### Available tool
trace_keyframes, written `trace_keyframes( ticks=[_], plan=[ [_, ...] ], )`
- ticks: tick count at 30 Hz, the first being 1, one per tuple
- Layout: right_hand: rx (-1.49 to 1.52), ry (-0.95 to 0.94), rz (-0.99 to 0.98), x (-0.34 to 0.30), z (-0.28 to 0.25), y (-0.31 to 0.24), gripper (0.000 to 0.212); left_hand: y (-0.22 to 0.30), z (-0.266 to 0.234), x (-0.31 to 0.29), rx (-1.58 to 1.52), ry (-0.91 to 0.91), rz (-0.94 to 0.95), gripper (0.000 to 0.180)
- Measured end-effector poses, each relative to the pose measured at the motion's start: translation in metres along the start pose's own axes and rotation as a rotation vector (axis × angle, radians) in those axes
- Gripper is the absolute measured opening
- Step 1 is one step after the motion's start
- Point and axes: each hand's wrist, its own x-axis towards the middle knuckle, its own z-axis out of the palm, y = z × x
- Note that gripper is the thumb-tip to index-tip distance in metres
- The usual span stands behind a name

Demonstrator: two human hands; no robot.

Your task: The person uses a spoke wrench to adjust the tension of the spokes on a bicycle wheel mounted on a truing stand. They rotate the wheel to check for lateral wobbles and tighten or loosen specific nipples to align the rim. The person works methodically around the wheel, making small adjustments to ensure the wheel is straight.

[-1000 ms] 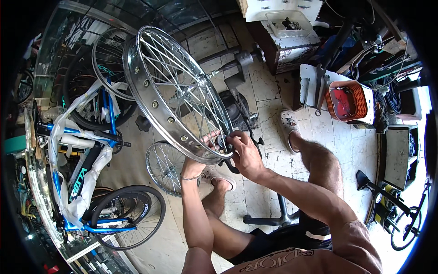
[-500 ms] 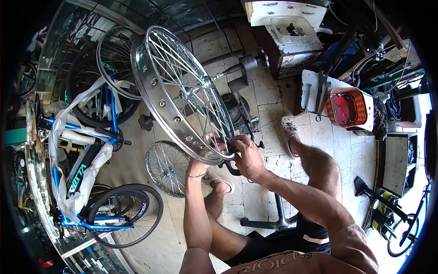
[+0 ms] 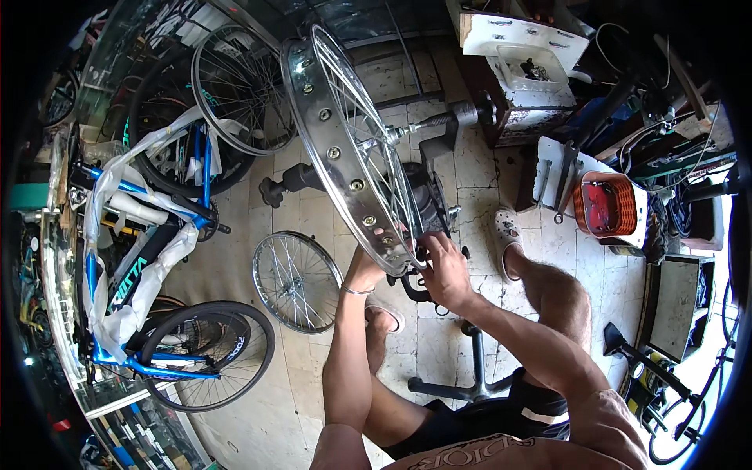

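A bare silver bicycle wheel (image 3: 343,168) with nipples along its rim stands upright, its hub held in a dark wheel stand (image 3: 441,143). At the lowest part of the rim, my right hand (image 3: 448,274) has its fingers bent and pinched together by the spokes. What lies between those fingertips is too small to make out. My left hand (image 3: 363,272) is against the near left side of the same rim, a band on its wrist. The rim covers most of its fingers, so its grip is hidden.
On the tiled floor a small spoked wheel (image 3: 296,282) lies left of the stand. Further left stands a blue bicycle frame (image 3: 92,274) in white wrapping. To the right are an orange basket (image 3: 607,205), several wrenches (image 3: 565,176) and a grey stand base (image 3: 478,384).
The view has shifted, so most of the scene sits further right. The wheel looks narrower, seen more edge-on. Both hands stay at the bottom of the rim.
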Motion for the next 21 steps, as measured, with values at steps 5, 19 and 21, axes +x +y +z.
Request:
trace_keyframes(
  ticks=[5,19,21],
  plan=[
    [0.048,-0.025,0.11,-0.001,0.001,-0.001,0.046,-0.016,0.011,0.007,0.269,0.294,0.114,0.032],
    [0.154,0.074,0.113,-0.004,0.003,-0.01,0.033,0.022,-0.003,-0.018,0.357,0.106,0.02,0.047],
    [0.196,0.016,0.182,-0.003,0.001,-0.013,0.031,0.024,-0.007,-0.02,0.417,0.075,0.066,0.053]
  ],
)
